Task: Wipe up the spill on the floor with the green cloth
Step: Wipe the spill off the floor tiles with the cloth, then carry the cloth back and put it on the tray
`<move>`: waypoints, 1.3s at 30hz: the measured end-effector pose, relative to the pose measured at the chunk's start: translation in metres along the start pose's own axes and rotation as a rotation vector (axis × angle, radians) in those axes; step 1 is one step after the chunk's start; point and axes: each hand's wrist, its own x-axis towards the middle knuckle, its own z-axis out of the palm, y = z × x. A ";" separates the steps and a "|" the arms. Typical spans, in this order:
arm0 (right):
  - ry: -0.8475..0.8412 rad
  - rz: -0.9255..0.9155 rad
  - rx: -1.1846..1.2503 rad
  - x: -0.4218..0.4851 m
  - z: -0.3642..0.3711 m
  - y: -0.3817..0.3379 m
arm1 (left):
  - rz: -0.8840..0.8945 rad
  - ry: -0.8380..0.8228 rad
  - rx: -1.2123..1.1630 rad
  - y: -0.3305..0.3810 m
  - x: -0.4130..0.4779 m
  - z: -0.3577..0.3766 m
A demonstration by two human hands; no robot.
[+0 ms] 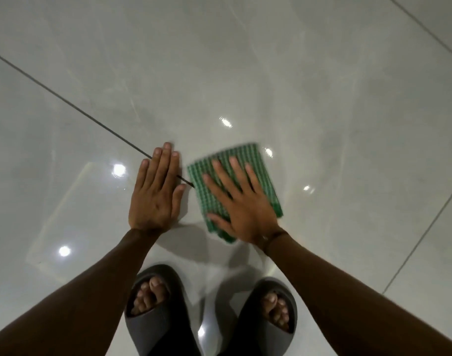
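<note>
Cloth (248, 165) position: flat on glossy floor tiles (322, 73), centre-right of scene, just beyond two dark slippers (153, 325). Green checked weave, folded to a rough square, one corner pointing near. Edges blurred, so probably in motion.

Right hand (241, 204): palm down on near half of cloth, fingers spread wide and flat. Not pinching, not clamped; pressing only. Far strip and right edge of cloth left uncovered.

Left hand (157, 191): flat on bare tile just left of cloth, fingers together, extended, holding nothing. Apart from cloth, with a narrow gap between. Dark grout line (65, 101) runs diagonally from far left, passing under this hand toward cloth.

Spill: faint wet sheen with wavy reflections (226, 122) just beyond and to right of cloth. Exact extent cannot be told on such a shiny surface.

Handling, judged:
- Light, soft, limp; no rigidity, liable to bunch or unfold under sideways push.
- Slides easily on polished wet tile; grip by downward friction rather than by edge.
- Best hold: open palm centred on fold, fingers fanned toward leading edge.
- For lifting, pinch at near corner or gather centre.
- Wet tile slippery for bracing hand and footwear.
</note>
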 end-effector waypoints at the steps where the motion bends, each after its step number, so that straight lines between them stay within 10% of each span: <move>1: -0.018 -0.034 -0.001 -0.031 0.004 0.011 | -0.001 -0.002 -0.006 -0.001 0.000 0.000; 8: -0.017 -0.008 -0.159 -0.040 -0.020 0.135 | 0.019 0.000 0.018 -0.005 -0.002 0.005; 13: 0.087 0.374 -0.054 0.058 -0.027 0.072 | -0.039 -0.011 -0.097 0.007 0.000 -0.010; 20: 0.045 0.211 0.106 0.022 -0.016 0.011 | -0.370 0.074 -0.300 0.055 0.025 -0.038; 26: 0.162 0.937 0.496 0.010 -0.063 0.008 | -0.610 -0.258 -0.459 0.132 0.062 -0.052; 30: -0.009 0.954 0.945 0.035 -0.123 -0.001 | -0.839 -0.479 -0.667 0.140 0.071 -0.082; 39: 0.104 1.112 1.393 0.001 -0.352 -0.009 | -1.218 -0.225 -1.265 0.143 0.060 -0.331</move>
